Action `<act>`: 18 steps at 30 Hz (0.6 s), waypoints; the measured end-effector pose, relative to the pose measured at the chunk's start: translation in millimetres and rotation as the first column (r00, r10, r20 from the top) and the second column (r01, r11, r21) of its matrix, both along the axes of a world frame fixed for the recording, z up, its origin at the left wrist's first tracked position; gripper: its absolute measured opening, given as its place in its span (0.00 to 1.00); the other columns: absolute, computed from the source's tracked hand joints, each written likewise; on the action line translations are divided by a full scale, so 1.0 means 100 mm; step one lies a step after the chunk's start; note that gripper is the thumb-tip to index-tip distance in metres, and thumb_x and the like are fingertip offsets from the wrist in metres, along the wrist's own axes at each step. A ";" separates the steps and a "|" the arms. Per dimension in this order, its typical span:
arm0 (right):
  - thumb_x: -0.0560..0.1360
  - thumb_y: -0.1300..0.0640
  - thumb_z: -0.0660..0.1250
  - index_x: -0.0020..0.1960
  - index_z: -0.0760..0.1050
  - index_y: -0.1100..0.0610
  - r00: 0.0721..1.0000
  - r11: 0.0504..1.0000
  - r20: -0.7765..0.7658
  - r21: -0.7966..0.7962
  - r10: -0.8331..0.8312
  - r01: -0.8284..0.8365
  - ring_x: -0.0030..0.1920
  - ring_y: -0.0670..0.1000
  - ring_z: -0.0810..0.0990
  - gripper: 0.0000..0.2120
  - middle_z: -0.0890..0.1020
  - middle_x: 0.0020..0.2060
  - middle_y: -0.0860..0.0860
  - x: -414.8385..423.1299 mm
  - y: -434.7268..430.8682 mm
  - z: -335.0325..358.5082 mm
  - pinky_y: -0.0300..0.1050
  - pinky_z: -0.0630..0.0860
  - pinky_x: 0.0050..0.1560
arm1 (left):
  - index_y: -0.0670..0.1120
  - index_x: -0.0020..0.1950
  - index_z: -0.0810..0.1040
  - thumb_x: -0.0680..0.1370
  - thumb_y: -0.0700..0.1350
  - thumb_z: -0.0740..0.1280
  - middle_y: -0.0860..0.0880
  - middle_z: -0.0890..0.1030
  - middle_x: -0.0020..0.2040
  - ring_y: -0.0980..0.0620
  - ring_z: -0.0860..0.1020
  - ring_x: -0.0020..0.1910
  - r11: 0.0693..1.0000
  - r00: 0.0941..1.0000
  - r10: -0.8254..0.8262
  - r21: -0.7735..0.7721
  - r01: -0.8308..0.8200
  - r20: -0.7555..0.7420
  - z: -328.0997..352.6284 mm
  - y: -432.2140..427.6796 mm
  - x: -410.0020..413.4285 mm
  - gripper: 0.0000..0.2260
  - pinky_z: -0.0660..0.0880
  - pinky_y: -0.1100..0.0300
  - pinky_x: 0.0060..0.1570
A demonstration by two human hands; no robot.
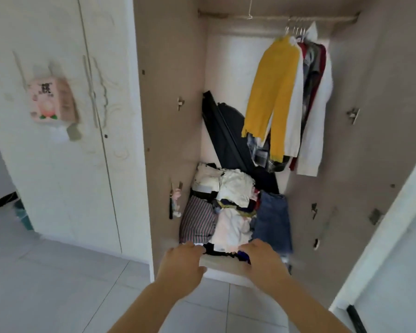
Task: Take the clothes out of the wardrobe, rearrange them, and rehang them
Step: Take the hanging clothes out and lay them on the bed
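Head view, lower centre: left hand (181, 263), right hand (262, 259) curled at clothes pile (233, 222) edge, grip unclear; scoop beneath, lift level.

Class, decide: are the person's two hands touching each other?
Apart. The head view shows the shelf edge plainly between the left hand and the right hand.

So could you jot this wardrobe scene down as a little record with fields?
rail: yellow sweater, white garment and others hang at its right end
below: pile of clothes, striped garment left, denim right
behind pile: dark bag, leaning
left hand: at pile's front edge, grip unclear
right hand: at pile's front edge, grip unclear
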State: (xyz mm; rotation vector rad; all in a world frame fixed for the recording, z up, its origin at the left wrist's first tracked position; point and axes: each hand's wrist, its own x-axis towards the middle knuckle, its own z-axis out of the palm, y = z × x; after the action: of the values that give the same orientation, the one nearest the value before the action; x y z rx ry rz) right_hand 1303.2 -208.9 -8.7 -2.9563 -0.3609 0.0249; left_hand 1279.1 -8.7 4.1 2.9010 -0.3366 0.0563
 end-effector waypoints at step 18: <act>0.76 0.57 0.63 0.66 0.72 0.54 0.914 0.990 0.383 0.077 -0.136 0.115 0.59 0.51 0.72 0.18 0.74 0.58 0.51 2.97 -0.69 1.39 0.41 0.71 0.56 | 0.52 0.71 0.65 0.79 0.52 0.61 0.53 0.70 0.67 0.55 0.69 0.64 0.921 0.918 -0.240 -0.225 0.318 0.316 1.11 -0.83 3.61 0.20 0.64 0.64 0.62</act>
State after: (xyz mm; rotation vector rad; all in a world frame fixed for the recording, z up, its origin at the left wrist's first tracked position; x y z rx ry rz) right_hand 1600.5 -277.6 130.2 -2.9106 -0.2123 -0.5847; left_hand 1639.9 -91.5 115.5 2.5406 -0.7324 0.4382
